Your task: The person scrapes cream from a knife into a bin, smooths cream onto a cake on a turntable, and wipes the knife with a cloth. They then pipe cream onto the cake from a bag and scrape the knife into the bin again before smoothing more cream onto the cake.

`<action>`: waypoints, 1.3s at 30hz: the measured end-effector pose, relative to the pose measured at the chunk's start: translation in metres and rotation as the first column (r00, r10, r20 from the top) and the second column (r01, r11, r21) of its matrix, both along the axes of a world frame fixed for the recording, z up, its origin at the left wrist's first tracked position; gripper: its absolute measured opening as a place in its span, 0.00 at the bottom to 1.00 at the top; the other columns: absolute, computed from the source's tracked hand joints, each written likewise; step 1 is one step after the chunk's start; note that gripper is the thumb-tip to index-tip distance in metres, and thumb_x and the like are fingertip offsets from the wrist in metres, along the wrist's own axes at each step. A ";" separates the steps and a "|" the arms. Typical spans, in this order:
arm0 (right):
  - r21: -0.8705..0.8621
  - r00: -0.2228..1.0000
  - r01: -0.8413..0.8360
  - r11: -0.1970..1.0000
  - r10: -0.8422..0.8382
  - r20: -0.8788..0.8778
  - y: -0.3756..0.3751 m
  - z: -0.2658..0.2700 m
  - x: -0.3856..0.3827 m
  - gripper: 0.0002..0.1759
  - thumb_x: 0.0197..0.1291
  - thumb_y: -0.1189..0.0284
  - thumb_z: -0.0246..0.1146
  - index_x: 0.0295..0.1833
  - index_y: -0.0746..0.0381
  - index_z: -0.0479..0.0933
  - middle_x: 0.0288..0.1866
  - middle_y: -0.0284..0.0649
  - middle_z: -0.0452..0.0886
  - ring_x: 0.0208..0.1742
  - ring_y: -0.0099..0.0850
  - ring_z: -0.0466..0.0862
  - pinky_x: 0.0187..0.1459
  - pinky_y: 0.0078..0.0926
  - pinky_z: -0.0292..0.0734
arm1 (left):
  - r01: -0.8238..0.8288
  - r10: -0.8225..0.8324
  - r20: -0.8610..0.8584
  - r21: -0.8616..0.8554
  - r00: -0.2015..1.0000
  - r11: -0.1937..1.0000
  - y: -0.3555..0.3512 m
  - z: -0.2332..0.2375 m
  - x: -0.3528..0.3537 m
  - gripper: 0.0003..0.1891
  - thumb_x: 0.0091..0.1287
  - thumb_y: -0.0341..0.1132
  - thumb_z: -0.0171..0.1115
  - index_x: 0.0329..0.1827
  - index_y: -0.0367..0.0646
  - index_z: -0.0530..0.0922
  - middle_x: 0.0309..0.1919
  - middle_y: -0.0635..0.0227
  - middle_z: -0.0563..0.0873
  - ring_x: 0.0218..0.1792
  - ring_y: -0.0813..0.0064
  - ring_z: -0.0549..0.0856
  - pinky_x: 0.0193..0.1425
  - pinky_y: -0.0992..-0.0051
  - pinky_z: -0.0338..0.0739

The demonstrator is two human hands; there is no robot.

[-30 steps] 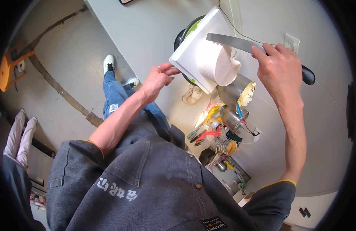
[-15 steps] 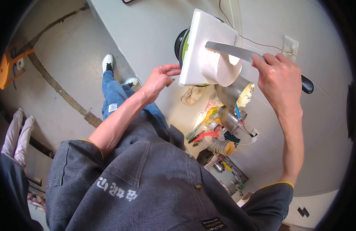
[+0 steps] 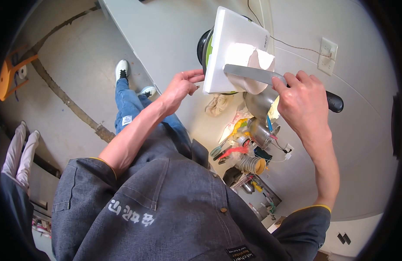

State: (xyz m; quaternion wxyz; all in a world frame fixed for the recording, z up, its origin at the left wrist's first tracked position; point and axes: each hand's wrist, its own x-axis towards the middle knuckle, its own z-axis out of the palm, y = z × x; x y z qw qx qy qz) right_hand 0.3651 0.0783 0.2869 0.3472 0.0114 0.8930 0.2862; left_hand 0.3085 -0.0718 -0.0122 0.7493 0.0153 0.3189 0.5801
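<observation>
A round cake coated in white cream (image 3: 240, 53) sits on a square white board (image 3: 223, 37), with a ragged lip of cream along its rim. Beneath the board shows a green and black turntable (image 3: 204, 47). My right hand (image 3: 306, 98) is closed around a long icing spatula (image 3: 251, 73), black at the handle end. Its blade lies against the near side of the cake. My left hand (image 3: 180, 90) is at the board's near left corner, two fingers stretched to the turntable edge and thumb apart. Whether the fingertips press on it is hard to see.
A metal bowl (image 3: 258, 103) with pale cream on its rim stands beside the cake. Past it are a crumpled cloth (image 3: 217, 105), a metal jug (image 3: 261, 132), stacked rings (image 3: 249, 165) and several tools. A wall socket (image 3: 327, 55) has a cable. Another person's legs (image 3: 25, 152) show at left.
The spatula and my right hand have moved down the view, from the cake's far part to its near side. The raised cream lip now shows more. My left hand has barely moved.
</observation>
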 end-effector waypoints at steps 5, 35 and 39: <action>0.001 0.999 0.006 1.000 -0.006 0.039 -0.006 -0.001 0.005 0.04 0.55 0.72 0.73 0.35 0.57 0.84 0.27 0.35 0.81 0.34 0.35 0.83 0.33 0.36 0.76 | -0.080 0.079 0.033 0.024 0.996 0.997 0.007 -0.006 -0.007 0.47 0.50 0.15 0.45 0.84 0.29 0.66 0.78 0.56 0.79 0.79 0.67 0.75 0.85 0.67 0.64; -0.006 0.986 0.087 0.996 -0.087 -0.142 0.038 0.001 -0.014 0.09 0.52 0.77 0.70 0.40 0.55 0.88 0.28 0.37 0.85 0.35 0.38 0.86 0.35 0.40 0.82 | -0.054 0.054 0.016 0.033 0.998 0.998 0.001 -0.002 0.000 0.47 0.52 0.16 0.46 0.84 0.30 0.66 0.79 0.53 0.78 0.77 0.68 0.76 0.75 0.77 0.67; -0.037 0.989 0.047 0.998 -0.051 -0.136 0.027 0.001 -0.012 0.09 0.50 0.77 0.70 0.39 0.57 0.88 0.27 0.37 0.84 0.33 0.38 0.85 0.33 0.40 0.82 | -0.046 0.045 0.057 0.005 0.997 0.999 0.001 0.007 -0.004 0.47 0.51 0.13 0.44 0.84 0.30 0.66 0.80 0.56 0.77 0.82 0.66 0.72 0.89 0.64 0.59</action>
